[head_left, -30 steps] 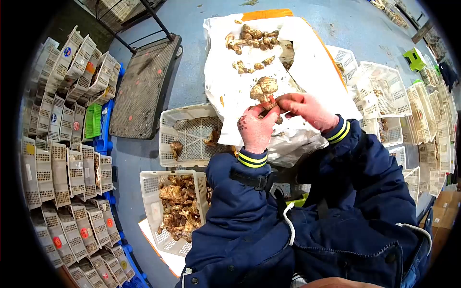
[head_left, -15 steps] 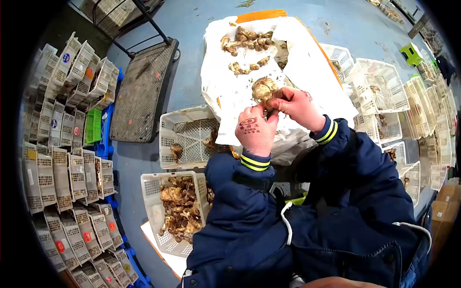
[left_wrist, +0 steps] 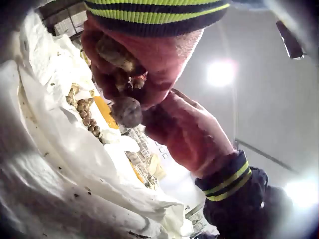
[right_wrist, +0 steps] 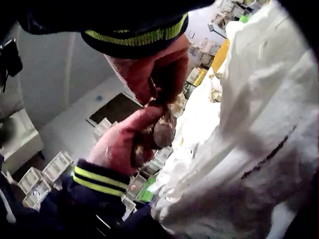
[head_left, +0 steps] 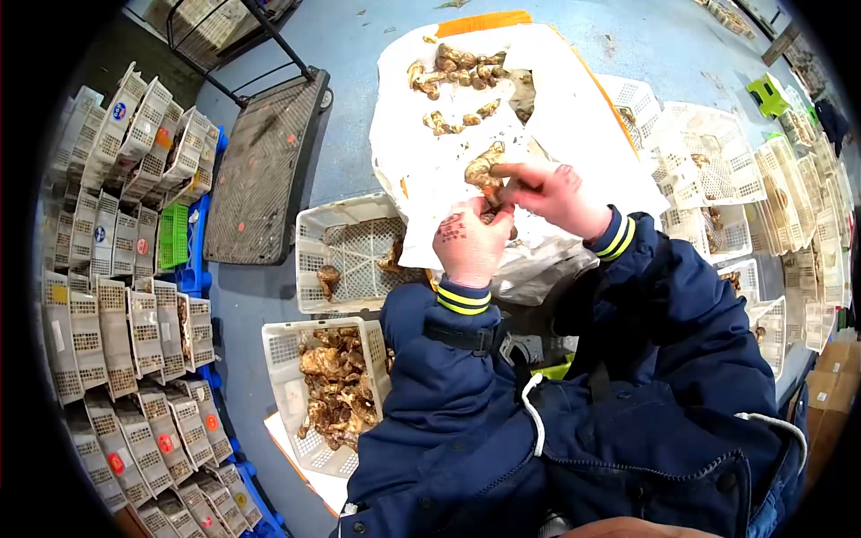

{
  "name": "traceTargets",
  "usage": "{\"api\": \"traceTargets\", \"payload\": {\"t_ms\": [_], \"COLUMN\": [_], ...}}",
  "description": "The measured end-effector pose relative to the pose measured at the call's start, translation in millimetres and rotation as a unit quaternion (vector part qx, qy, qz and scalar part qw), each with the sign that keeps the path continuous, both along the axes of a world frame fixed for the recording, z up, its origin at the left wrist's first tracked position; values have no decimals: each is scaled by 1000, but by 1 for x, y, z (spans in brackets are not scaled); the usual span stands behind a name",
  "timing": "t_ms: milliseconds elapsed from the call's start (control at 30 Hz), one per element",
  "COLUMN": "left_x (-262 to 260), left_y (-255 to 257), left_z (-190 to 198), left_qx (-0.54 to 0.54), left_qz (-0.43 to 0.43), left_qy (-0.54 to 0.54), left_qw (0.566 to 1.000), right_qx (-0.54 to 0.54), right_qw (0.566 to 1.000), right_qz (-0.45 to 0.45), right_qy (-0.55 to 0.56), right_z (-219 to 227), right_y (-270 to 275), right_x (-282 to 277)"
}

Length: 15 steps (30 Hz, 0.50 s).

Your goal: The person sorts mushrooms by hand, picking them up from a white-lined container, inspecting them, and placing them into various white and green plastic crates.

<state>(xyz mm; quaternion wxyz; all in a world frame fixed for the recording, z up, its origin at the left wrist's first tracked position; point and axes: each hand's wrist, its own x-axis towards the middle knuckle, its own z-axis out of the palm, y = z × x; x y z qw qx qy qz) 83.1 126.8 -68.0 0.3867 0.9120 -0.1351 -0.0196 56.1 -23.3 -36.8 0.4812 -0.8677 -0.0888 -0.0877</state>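
Observation:
My gloved left hand point(head_left: 468, 242) grips a brown-and-cream mushroom point(head_left: 485, 165) above a white sheet point(head_left: 421, 179). In the left wrist view, a rounded stalk end point(left_wrist: 127, 112) shows below the left fingers, and another mushroom piece point(left_wrist: 115, 52) lies within that hand. From the right, my gloved right hand point(head_left: 561, 199) reaches to the same mushroom, its index finger lying across the side. The right wrist view has the right thumb and fingers curled together close by the left thumb, pinching at the mushroom point(right_wrist: 164, 130). Behind, more mushrooms point(head_left: 457, 65) lie in rows on the sheet.
A white basket point(head_left: 309, 260) with a few mushrooms stands left of the sheet. Nearer me, another basket point(head_left: 280, 359) is heaped with mushrooms. Stacked baskets point(head_left: 117, 323) line the left, a flat trolley point(head_left: 265, 166) stands beyond, and more baskets point(head_left: 717, 161) are at the right.
The mushroom has turned in my hands, from its broad cap facing up to a narrower side view. My right index finger has straightened out across it. Both hands stay close together.

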Motion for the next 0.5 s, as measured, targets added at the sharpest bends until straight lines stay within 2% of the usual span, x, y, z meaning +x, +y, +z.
{"api": "traceTargets", "payload": {"t_ms": [33, 67, 100, 167, 200, 267, 300, 333, 367, 400, 433, 467, 500], "left_x": [-3, -5, -6, -6, -6, -8, -6, -4, 0, 1, -1, -1, 1], "left_y": [-2, -3, -3, -1, 0, 1, 2, 2, 4, 5, 6, 7, 9], "left_z": [1, 1, 1, -5, -6, -10, -14, -18, -21, -16, -12, -7, -8], "left_qx": [48, 49, 65, 71, 71, -26, -111, -112, -218, -316, -325, -371, -387], "left_qz": [18, 18, 13, 1, 0, -2, -6, -7, -1, 6, 11, 27, 31], "left_qy": [-96, -96, -100, -99, -99, -82, -76, -77, 51, 179, 200, 266, 297], "left_qw": [994, 994, 993, 993, 993, 996, 991, 991, 975, 932, 924, 889, 872], "right_qx": [-54, -108, -107, -103, -104, -29, 25, 110, 184, 257, 304, 313, 320], "right_qw": [998, 992, 992, 994, 994, 997, 996, 986, 973, 954, 940, 940, 938], "right_qz": [-21, -43, -43, -16, -17, -55, -57, -78, -86, -93, -88, -67, -63], "right_qy": [-22, -44, -44, 42, 42, 50, 65, 95, 110, 126, 128, 121, 115], "right_z": [-9, -20, -23, -29, -30, -32, -31, -27, -28, -32, -34, -40, -39], "right_y": [1, 2, 1, -4, -5, -8, -12, -14, -18, -24, -29, -36, -38], "right_x": [2, 4, 6, 9, 7, 5, 7, 5, 6, 7, 7, 8, 8]}}
